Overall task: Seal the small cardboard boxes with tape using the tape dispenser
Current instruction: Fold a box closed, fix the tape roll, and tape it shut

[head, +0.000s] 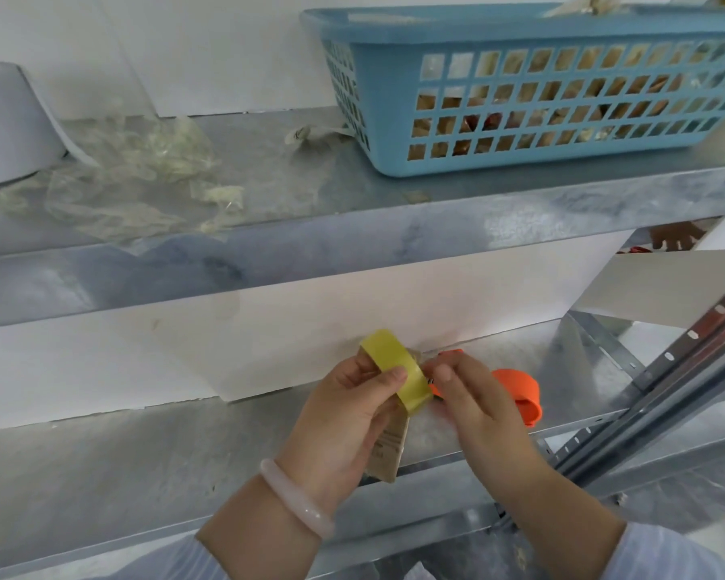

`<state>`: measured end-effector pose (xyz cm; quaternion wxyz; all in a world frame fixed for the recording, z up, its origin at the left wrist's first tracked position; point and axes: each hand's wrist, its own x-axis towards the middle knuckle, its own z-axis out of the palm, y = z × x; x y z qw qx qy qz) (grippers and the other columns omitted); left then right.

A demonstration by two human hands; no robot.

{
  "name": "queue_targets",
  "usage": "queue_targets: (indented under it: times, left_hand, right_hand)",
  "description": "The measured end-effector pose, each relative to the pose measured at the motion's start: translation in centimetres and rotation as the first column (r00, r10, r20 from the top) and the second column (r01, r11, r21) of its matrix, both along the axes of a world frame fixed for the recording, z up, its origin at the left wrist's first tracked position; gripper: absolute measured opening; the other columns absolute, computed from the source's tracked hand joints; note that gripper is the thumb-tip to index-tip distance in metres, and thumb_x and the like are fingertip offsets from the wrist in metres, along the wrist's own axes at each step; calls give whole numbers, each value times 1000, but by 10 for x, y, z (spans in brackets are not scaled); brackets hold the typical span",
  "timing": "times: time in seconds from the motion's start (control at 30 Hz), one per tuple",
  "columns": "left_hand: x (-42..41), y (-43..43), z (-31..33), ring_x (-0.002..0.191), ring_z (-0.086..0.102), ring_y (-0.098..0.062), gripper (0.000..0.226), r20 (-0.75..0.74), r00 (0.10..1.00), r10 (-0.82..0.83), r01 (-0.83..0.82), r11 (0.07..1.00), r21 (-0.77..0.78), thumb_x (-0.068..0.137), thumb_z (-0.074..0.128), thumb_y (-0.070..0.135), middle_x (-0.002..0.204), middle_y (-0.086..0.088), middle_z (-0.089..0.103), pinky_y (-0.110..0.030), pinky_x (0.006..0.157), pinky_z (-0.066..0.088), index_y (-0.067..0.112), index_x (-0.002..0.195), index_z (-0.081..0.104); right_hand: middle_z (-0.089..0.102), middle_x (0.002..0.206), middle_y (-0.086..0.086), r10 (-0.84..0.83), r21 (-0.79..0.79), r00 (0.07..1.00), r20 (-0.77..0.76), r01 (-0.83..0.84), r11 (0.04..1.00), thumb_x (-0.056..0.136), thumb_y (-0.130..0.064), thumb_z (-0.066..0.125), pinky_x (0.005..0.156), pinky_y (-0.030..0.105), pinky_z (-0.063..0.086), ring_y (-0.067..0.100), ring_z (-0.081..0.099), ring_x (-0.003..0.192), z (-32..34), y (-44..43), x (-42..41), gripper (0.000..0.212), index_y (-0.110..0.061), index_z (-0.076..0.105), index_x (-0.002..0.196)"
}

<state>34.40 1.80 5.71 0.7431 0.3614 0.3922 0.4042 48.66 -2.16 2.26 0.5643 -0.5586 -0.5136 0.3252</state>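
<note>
The left hand [344, 416] grips a small cardboard box [390, 450], the thumb pressing a band of yellow tape [390, 366] onto its top, I think to keep the tape from lifting while it is pulled; the right hand [474, 403], just at 3 o'clock of it, has its fingers curled around the orange tape dispenser [520, 393], held close to the box so that the tape is tight; both are above the lower shelf [101, 475]. The palm hides most of the box, and the right hand covers the dispenser's cutter; whether the tape is already cut I cannot tell. At 1 o'clock a blue basket [561, 98] stands on the upper shelf [352, 244]; its brown contents are seen only through the holes; at 10 o'clock lie crumpled clear wrappers [135, 173].
</note>
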Motion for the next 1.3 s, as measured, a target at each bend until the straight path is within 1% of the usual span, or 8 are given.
queue_targets:
  times: [0.13,0.27,0.4,0.5,0.63,0.8,1.1,1.3]
  left_hand:
    - [-2,0,1,93,70,-32,13,-86,994,64,-63,998,10,89,62,1,97,-20,73,-39,86,55,7,86,73]
    - [-5,4,-2,87,70,-26,26,-320,944,85,-67,996,66,83,76,25,95,-12,70,-50,86,58,12,99,61]
    - [-16,6,1,88,58,-1,39,-598,774,207,84,903,421,77,80,33,107,14,51,-23,78,54,42,104,53]
    - [-22,11,6,82,59,-1,23,-675,721,156,329,780,532,74,79,39,102,18,62,-16,72,49,52,88,67]
    - [-23,13,12,72,65,-15,12,-645,763,-42,378,838,393,71,74,37,83,-2,72,-27,70,53,47,77,74]
    - [-22,12,11,69,60,-6,21,-589,801,-112,365,871,330,63,63,31,77,4,71,-22,65,49,28,80,74]
    - [-14,8,15,53,55,0,21,-525,838,-152,343,894,288,61,55,22,59,13,64,-14,53,43,36,60,71]
    - [-14,13,17,58,57,0,13,-549,812,-199,393,881,262,63,60,31,64,12,65,-18,58,44,37,65,72]
  right_hand:
    - [70,98,-11,124,-48,974,187,-117,992,89,-37,63,86,38,53,12,66,98,-7,-5,-5,12,-37,64,100]
    - [67,97,-12,144,3,973,180,-147,989,91,-38,57,82,32,50,14,63,96,-4,-4,-6,15,-34,64,104]
    - [64,93,-15,130,11,980,152,-133,991,90,-37,53,78,15,41,11,59,92,2,-4,3,18,-31,66,101]
    - [65,89,-16,148,23,978,150,-153,988,86,-32,50,77,14,41,10,59,90,10,-3,2,18,-33,68,90]
    - [63,82,-4,154,38,982,109,-159,986,79,-32,46,71,19,42,7,55,80,17,2,0,22,-22,64,82]
    - [53,72,6,151,16,984,95,-153,988,78,-33,45,62,26,39,10,48,70,19,8,-3,23,-14,58,73]
    - [42,67,15,94,-1,984,151,-95,995,76,-39,41,57,33,32,13,39,62,25,18,-2,38,-2,47,69]
    - [43,66,15,126,-34,970,208,-122,992,85,-21,42,56,33,33,12,39,61,27,20,-1,28,2,48,70]
